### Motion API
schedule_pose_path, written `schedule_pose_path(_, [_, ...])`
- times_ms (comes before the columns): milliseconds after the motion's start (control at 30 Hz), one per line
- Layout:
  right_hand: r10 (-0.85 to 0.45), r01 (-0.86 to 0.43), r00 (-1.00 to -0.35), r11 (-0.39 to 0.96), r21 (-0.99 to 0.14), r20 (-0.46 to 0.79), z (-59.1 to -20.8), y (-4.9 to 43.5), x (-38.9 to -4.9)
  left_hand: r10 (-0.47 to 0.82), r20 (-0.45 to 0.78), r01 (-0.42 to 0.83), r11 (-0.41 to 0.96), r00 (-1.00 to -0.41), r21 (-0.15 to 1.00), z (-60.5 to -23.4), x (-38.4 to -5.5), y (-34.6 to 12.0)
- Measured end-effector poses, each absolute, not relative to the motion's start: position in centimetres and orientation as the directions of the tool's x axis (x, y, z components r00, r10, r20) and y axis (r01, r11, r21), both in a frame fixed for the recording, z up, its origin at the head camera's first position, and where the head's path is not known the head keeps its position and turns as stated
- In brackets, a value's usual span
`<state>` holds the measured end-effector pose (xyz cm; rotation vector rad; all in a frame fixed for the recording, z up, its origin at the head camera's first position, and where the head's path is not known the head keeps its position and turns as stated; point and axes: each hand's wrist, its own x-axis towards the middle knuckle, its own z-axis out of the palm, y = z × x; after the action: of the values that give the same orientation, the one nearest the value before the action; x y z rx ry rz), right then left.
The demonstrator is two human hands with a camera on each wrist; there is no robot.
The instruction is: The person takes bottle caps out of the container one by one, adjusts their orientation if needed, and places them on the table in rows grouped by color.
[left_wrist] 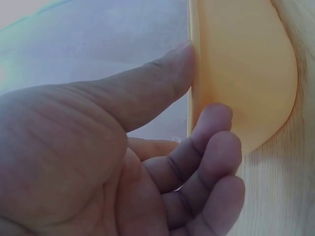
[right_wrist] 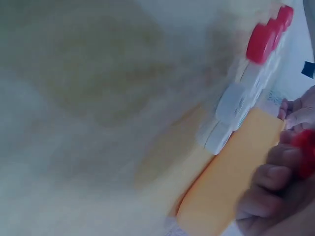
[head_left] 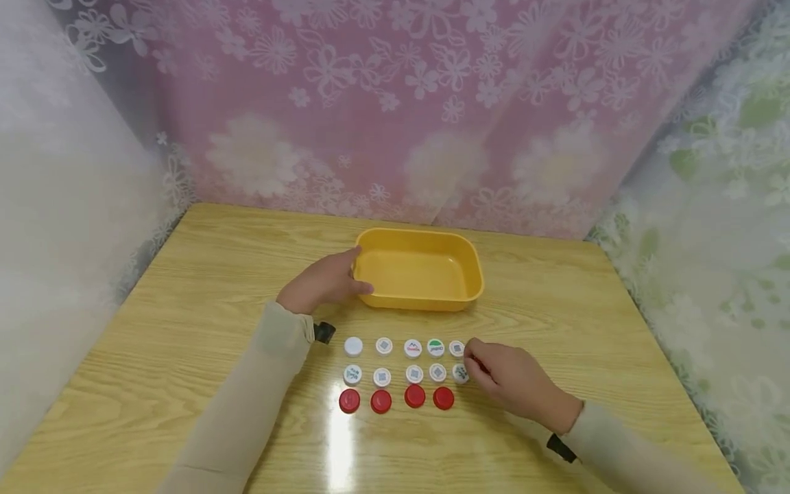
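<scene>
At the back of the table my left hand (head_left: 327,280) holds the left end of a yellow plastic tub (head_left: 420,303), which is bare inside. In the left wrist view the thumb lies against the tub's rim (left_wrist: 195,64) and the fingers bend beside its outer wall. My right hand (head_left: 515,381) is at the right end of rows of bottle caps, with its fingers curled. In the right wrist view it pinches a red bottle cap (right_wrist: 307,152), hidden by the fingers in the head view. White caps (head_left: 414,374) with printed tops form two rows; several red caps (head_left: 381,401) line up nearest me.
All of this stands on a light wood-grain table (head_left: 185,329). A pink flowered curtain (head_left: 370,123) hangs behind the far edge, and pale flowered cloth (head_left: 728,240) hangs along the sides. A bright glare streak lies below the red caps.
</scene>
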<state>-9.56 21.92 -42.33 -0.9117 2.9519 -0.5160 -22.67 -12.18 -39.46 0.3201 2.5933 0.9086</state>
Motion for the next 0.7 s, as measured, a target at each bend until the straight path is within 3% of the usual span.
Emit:
schedule_pose_path(333, [-0.605, -0.522, -0.789, 0.755, -0.396, -0.112, -43.3, 22.5, -5.7, 0.324, -0.292, 0.061, 0.757, -0.9, 0.65, -39.3, -22.1, -13.1])
schedule_pose_path(700, [-0.661, -0.649, -0.745, 0.691, -0.318, 0.086, -45.2, 22.1, -5.2, 0.332, -0.302, 0.077, 0.776, -0.894, 0.627, -39.2, -22.0, -13.8])
